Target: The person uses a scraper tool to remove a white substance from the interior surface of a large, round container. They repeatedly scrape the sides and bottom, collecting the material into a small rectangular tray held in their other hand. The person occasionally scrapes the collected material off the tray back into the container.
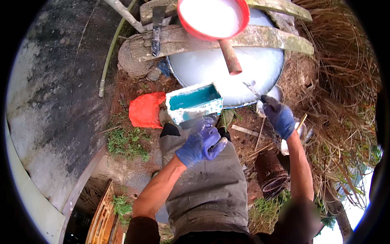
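Note:
My left hand [203, 140], in a blue-purple work glove, is curled closed just in front of a rectangular teal trough [194, 110] crusted with white. A dark flat edge shows beside its fingers, but what they hold is hidden. To the right, my gloved right hand [279, 118] grips a slim metal tool [252, 88] with a dark handle; its exact kind is too blurred to tell. The tool's tip is over the edge of a large round vessel [256, 61] of whitish liquid. A red bowl [245, 20] of white liquid with a wooden handle rests on planks across that vessel.
A wide-bladed scraper [156, 36] lies on the mossy planks [260, 35]. An orange-red plastic bag [146, 110] sits left of the trough. A rusty brown can [271, 175] and sticks lie at the right, beside dry grass [333, 53]. A dark stained slab [53, 101] fills the left.

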